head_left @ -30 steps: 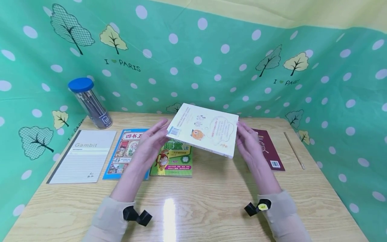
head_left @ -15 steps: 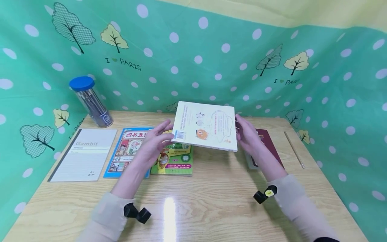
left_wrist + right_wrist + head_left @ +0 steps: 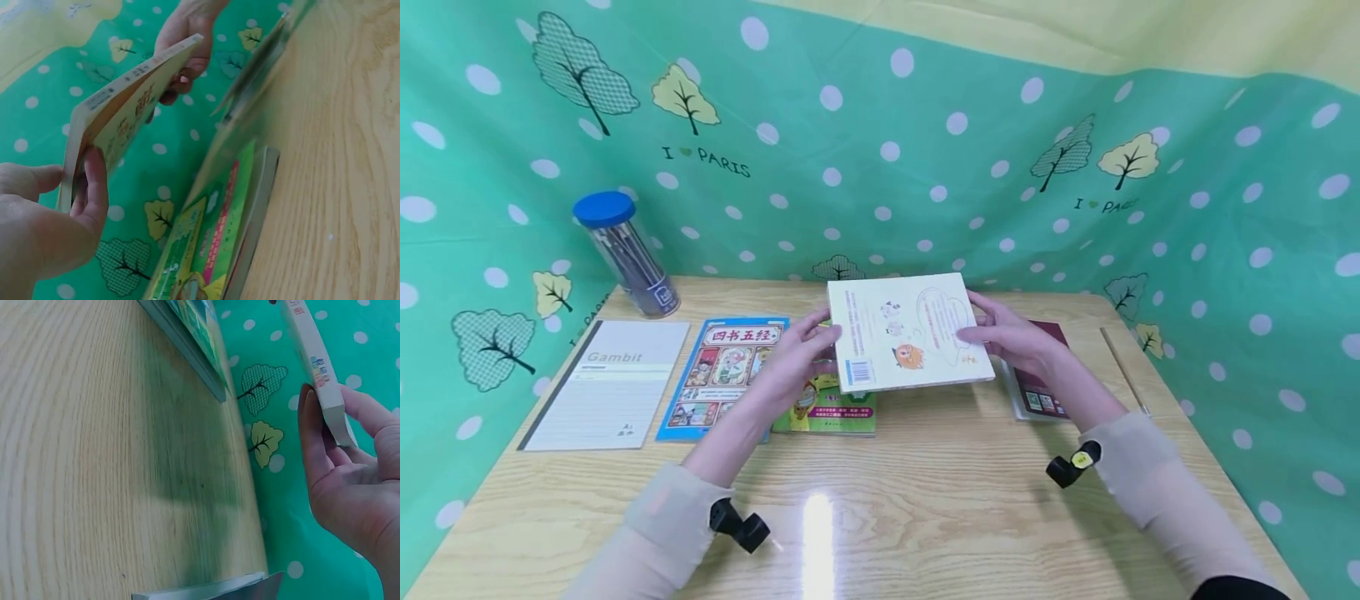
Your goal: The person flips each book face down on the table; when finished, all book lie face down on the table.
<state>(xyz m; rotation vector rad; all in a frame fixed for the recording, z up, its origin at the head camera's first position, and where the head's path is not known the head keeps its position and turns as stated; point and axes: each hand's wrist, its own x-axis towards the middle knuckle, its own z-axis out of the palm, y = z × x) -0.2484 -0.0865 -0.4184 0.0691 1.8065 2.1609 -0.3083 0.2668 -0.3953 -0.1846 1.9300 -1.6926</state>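
The held cream book [image 3: 906, 333] hides the green book's [image 3: 827, 408] upper half; the maroon book [image 3: 1037, 392] lies partly behind the right hand [image 3: 1015, 342].

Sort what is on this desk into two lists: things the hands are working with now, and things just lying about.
In hand:
cream book, held off the desk by its side edges
left hand
right hand

Lying about:
green book
blue comic book
Gambit notebook
maroon book
blue-lidded jar
wooden stick
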